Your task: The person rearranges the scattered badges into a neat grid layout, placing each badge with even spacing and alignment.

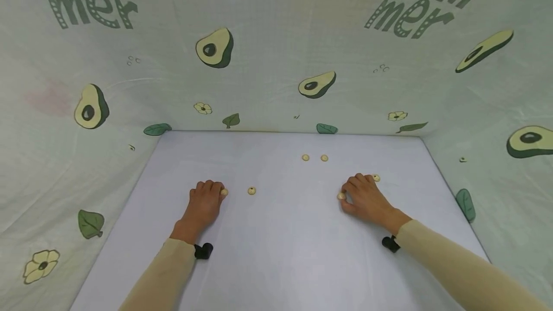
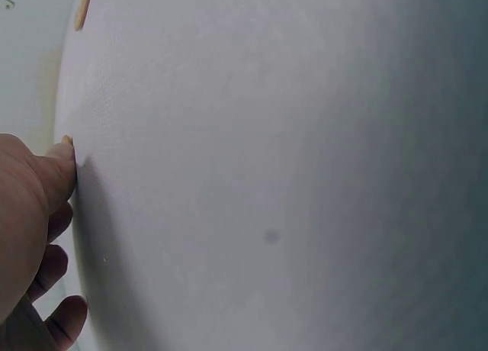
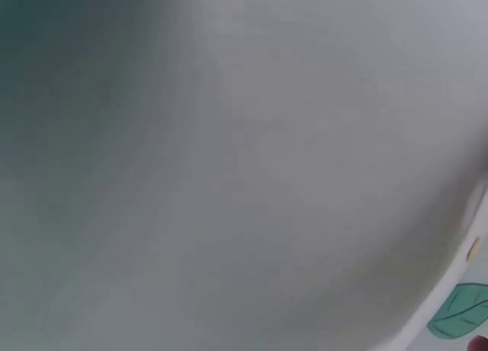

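In the head view my left hand (image 1: pixel 205 204) pinches a small round cream-coloured wooden button (image 1: pixel 224 192) at the thumb and index fingertips. The left wrist view shows just the edge of this button (image 2: pixel 68 140) above the thumb. To its right, another button (image 1: pixel 252 190) lies flat on the white table. My right hand (image 1: pixel 365 199) pinches a similar button (image 1: pixel 341 196) between thumb and index finger. Just beyond its knuckles lies one more button (image 1: pixel 376 177). Only a fingertip (image 3: pixel 479 343) of this hand enters the right wrist view.
Two more buttons, a left one (image 1: pixel 306 157) and a right one (image 1: pixel 324 158), lie side by side toward the back of the white table (image 1: pixel 276 253). A cloth (image 1: pixel 268 23) printed with avocados and leaves hangs behind the table and along both sides.
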`<state>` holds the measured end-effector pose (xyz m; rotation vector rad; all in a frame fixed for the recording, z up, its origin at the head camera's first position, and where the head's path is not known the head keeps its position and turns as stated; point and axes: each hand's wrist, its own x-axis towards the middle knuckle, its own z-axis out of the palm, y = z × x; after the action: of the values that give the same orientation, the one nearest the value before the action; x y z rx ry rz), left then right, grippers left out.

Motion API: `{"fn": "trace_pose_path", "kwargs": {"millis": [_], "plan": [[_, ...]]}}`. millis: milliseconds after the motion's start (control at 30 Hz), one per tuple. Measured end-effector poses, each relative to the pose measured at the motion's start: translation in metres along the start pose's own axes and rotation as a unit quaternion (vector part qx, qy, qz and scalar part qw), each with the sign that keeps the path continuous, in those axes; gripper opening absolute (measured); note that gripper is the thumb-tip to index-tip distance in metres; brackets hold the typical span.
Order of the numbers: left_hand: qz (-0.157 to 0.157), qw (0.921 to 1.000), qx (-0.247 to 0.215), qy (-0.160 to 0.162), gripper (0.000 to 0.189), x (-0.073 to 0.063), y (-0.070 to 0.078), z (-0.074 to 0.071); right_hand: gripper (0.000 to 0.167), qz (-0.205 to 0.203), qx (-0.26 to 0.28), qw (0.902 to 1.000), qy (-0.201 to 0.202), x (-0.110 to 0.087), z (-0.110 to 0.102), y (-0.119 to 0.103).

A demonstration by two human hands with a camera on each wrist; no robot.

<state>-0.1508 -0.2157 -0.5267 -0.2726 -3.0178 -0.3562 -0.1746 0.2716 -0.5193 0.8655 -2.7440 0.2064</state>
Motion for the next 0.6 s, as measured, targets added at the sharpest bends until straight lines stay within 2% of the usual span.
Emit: {"fn": "trace_pose_path", "kwargs": {"millis": [333,600], "plan": [[-0.007,0.9999,-0.002,-0.011,0.021,0.002,-0.002,0.001,0.021,0.036,0.006,0.9992,-0.015,0.052,0.002,0.001],[-0.007,0.9997,-0.016,-0.017,0.022,0.002,-0.006,0.006,0.023,0.043,-0.005,0.9986,-0.030,0.099,0.009,-0.004]]}}
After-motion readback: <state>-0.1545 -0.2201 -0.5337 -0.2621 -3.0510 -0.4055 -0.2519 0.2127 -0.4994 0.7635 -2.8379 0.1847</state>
